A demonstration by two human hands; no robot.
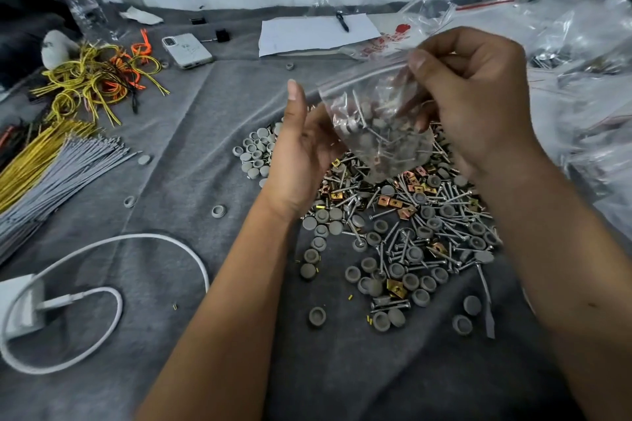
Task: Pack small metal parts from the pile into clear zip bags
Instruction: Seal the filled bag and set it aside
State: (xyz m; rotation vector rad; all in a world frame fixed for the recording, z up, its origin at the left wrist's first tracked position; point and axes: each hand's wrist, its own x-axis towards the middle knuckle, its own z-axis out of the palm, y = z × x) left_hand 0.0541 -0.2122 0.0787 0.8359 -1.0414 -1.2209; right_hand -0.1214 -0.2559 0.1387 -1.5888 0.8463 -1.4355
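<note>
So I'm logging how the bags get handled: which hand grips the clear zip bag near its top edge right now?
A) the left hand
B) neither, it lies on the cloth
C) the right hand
C: the right hand pinches the zip bag by its top strip above the pile, while the left hand is open beside it.

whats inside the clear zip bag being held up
The zip bag holds screws, grey round caps and a few brass-coloured clips. The right hand covers its right side, so the contents there cannot be seen.
</note>
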